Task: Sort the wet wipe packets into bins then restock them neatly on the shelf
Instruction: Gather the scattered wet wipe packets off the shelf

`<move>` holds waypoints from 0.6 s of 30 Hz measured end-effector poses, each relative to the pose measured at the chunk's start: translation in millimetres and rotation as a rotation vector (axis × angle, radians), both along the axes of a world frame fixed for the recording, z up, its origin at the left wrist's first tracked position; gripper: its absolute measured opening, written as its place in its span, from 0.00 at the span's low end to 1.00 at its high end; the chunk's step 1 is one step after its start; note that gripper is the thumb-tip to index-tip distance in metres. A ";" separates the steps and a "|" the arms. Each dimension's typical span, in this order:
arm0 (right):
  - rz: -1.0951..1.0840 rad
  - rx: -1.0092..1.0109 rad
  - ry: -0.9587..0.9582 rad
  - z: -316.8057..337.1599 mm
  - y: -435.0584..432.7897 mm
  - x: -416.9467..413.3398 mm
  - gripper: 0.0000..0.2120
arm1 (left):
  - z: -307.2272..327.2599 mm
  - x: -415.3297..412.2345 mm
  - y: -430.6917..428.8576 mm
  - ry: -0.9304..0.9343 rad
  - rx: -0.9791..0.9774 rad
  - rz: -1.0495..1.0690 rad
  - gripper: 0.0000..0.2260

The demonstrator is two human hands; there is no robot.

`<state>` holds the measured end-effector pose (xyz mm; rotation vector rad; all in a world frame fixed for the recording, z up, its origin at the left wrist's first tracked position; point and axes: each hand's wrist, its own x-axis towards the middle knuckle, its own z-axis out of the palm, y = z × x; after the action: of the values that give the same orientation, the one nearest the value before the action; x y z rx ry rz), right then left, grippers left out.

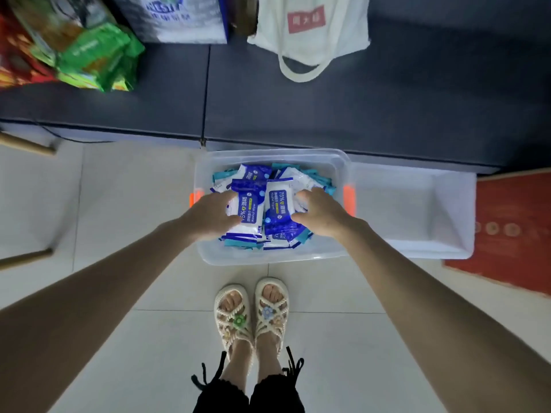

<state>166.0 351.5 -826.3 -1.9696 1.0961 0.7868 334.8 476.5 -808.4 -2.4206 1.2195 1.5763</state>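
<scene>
Pale tiled floor (119, 204) ran up to a low dark shelf (387, 114), which lay beyond both hands and carried a white tote bag (310, 31) and some green snack packs (95, 58).

Directly under the hands stood a clear plastic bin (268, 259) holding a loose heap of alcohol wipe packets (253, 174), blue-and-white ones mixed with teal-edged ones. The left hand (213, 214) had its fingers and thumb curled round the near edge of 1 blue-and-white packet, the left packet (247, 211). The right hand (320, 214) did the same on the packet beside it, the right packet (278, 204). The 2 packets lay side by side on top of the heap, between the hands.

Just outside the right hand, touching the full bin, stood a second bin (468, 216) with nothing visible inside. A red mat (512, 228) lay further out on that side.

Sorting looked barely begun: every packet was in 1 bin and none was on the shelf. The next move probably called for lifting each gripped packet free of the heap without dragging its neighbours, then carrying 1 kind across to the second bin.
</scene>
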 end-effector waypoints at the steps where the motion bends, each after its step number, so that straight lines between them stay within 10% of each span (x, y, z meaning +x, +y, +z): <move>1: 0.016 -0.030 -0.018 28.5 -2.5 2.2 0.21 | 27.8 0.0 -4.0 -0.014 -0.041 -0.026 0.26; 18: -0.016 -0.556 -0.373 590.2 -21.4 -8.8 0.25 | 560.5 1.5 -32.2 -0.419 -0.715 -0.325 0.29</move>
<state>157.2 330.1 -236.0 -2.4282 1.1773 0.0817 336.3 444.4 -247.9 -2.4919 2.1788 0.5482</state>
